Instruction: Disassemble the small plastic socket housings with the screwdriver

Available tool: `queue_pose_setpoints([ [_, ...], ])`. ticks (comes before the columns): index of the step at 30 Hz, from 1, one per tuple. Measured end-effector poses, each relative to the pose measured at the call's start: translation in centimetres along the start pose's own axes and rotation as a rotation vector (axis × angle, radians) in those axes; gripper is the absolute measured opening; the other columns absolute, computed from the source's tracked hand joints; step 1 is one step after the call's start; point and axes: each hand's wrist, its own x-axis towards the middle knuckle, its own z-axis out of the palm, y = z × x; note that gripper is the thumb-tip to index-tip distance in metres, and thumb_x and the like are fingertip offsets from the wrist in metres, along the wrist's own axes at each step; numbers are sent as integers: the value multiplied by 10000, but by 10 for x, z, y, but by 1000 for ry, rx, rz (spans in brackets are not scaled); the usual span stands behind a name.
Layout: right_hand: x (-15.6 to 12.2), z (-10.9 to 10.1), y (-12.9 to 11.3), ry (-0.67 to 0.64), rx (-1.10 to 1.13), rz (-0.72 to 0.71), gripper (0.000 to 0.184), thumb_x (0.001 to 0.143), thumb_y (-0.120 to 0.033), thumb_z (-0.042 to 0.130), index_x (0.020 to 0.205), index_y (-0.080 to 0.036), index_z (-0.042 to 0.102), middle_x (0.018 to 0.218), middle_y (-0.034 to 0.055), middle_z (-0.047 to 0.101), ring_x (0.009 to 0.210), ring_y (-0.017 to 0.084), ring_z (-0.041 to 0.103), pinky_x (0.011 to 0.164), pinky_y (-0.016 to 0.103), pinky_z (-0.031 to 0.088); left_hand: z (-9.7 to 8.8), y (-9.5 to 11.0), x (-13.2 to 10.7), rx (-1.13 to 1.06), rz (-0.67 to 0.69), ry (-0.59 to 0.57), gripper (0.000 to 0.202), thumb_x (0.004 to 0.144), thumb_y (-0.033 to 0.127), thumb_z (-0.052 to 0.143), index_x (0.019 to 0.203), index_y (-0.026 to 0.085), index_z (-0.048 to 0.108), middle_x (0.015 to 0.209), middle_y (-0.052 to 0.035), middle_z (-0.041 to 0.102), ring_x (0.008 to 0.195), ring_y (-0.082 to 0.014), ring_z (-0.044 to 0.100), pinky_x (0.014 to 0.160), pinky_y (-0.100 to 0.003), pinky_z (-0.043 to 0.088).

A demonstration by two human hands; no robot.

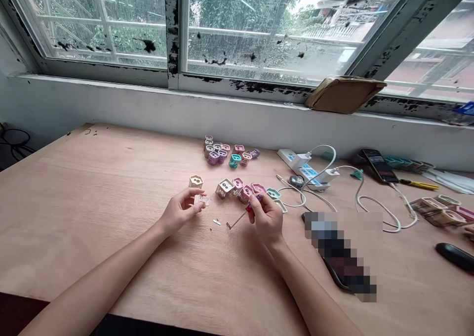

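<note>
My left hand is closed in a pinch on a small clear plastic part just above the wooden table. My right hand is closed on a thin tool with a red handle; its metal shaft points down and left toward the table. A tiny metal piece lies between the hands. Just beyond them sits a row of small coloured plug-like housings, with a beige one apart at the left.
A second cluster of coloured housings lies farther back. A white power strip with white cables, a phone, a yellow-handled tool and more housings are at the right. A cardboard piece rests on the sill.
</note>
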Motion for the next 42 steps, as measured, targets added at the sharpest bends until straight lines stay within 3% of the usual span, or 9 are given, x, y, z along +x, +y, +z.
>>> queue_pose_setpoints([
  [5, 2, 1, -2, 51, 99, -13, 405, 931, -496, 653, 680, -204, 529, 513, -45, 489, 388, 95, 421, 359, 218, 333, 0, 1, 0, -4, 1, 4, 411, 817, 413, 771, 1135, 175, 666, 1179, -103, 679, 898, -183, 711, 757, -271, 569],
  [17, 1, 1, 1, -6, 143, 22, 381, 932, -516, 647, 733, -204, 558, 597, -22, 543, 444, 115, 491, 406, 237, 410, 0, 1, 0, 18, 0, 3, 405, 815, 420, 775, 1116, 172, 665, 1198, -117, 683, 888, -189, 718, 766, -293, 586],
  [24, -4, 1, 2, -183, 8, 16, 383, 909, -502, 659, 698, -201, 549, 548, -31, 507, 429, 102, 429, 385, 221, 314, -1, 0, 1, 29, -17, 3, 426, 813, 424, 774, 1130, 165, 655, 1176, -119, 693, 905, -197, 723, 773, -293, 586],
  [34, -2, 0, 3, -167, -25, 18, 392, 899, -512, 655, 680, -210, 531, 557, -27, 507, 447, 112, 446, 387, 223, 320, -1, 0, 1, 1, -20, -3, 444, 797, 440, 791, 1118, 162, 663, 1176, -125, 700, 875, -195, 731, 764, -295, 597],
  [42, -1, 2, -1, -117, 61, 98, 401, 887, -536, 677, 705, -207, 538, 539, -40, 494, 395, 101, 428, 374, 226, 333, 0, 1, 1, -16, -24, 0, 438, 788, 419, 799, 1109, 155, 659, 1108, -113, 709, 860, -197, 731, 750, -294, 601],
])
